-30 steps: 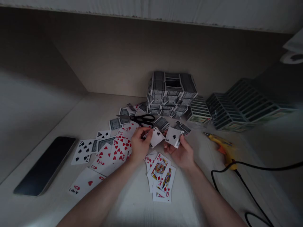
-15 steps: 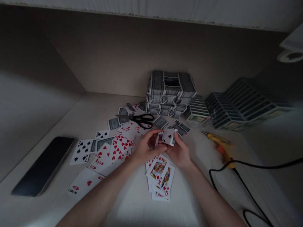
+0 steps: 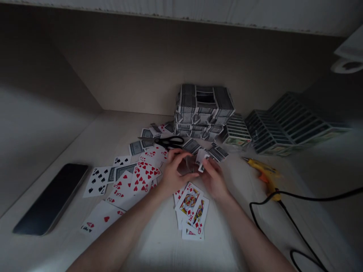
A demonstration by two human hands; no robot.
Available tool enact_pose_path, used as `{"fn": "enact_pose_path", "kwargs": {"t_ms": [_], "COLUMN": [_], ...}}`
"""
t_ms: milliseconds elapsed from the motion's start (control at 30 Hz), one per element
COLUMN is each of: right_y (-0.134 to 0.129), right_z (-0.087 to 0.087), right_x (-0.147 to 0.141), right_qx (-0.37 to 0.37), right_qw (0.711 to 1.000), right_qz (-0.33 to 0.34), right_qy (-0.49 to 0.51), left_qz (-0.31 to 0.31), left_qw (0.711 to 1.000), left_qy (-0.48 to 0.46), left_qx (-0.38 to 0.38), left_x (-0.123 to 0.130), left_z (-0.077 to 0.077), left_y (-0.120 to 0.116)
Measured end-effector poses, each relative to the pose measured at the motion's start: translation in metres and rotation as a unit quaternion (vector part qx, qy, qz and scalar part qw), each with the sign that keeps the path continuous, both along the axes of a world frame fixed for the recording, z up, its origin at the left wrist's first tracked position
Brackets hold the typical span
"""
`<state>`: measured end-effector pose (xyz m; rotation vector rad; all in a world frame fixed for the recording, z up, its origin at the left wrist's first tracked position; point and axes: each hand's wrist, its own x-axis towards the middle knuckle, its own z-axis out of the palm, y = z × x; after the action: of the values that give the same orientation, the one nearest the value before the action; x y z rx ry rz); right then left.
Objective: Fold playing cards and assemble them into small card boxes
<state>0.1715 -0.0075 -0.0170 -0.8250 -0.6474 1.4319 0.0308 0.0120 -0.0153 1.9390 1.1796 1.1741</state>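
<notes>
My right hand (image 3: 214,175) is closed on a folded playing card (image 3: 200,158), white with dark club marks. Close beside it, my left hand (image 3: 176,170) curves in a C shape, thumb and index finger at either end of what looks like a second folded card (image 3: 189,164); blur and dim light hide its details. Beneath my hands lies a small pile of diamond face cards, with a king (image 3: 190,201) and a queen (image 3: 200,215) on top. Black-handled scissors (image 3: 170,141) rest on cards just beyond my left hand.
Loose heart cards (image 3: 144,176) and a seven of spades (image 3: 96,182) spread to the left, near a black phone (image 3: 52,198). A box built from folded cards (image 3: 204,109) stands at the back. A yellow glue gun (image 3: 265,175) with a black cord (image 3: 317,199) and stacked card packs (image 3: 295,124) occupy the right.
The folded card in my right hand has turned so that its folded edge shows. My left fingers have spread wider apart, and the card between them is less visible.
</notes>
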Motion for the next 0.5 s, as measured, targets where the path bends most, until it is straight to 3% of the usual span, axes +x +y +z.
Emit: {"fn": "enact_pose_path", "kwargs": {"t_ms": [133,267,500], "right_y": [-0.0008,-0.0005,-0.0015], "right_z": [-0.0042,-0.0064,0.0029], "right_x": [-0.0024,-0.0017,-0.0045], "right_qx": [-0.007,-0.009,0.002], "right_qw": [0.996,0.995,0.99], "right_qz": [-0.026,-0.021,-0.001], "right_qy": [-0.081,-0.098,-0.14], "left_qz": [-0.033,-0.047,-0.036], "left_qw": [0.998,0.996,0.995], "left_qy": [0.048,0.076,0.081], "left_qx": [0.021,0.027,0.05], "left_x": [0.0014,0.0025,0.003], "left_z": [-0.0029,-0.0046,-0.0018], "left_y": [-0.0029,-0.005,-0.0075]}}
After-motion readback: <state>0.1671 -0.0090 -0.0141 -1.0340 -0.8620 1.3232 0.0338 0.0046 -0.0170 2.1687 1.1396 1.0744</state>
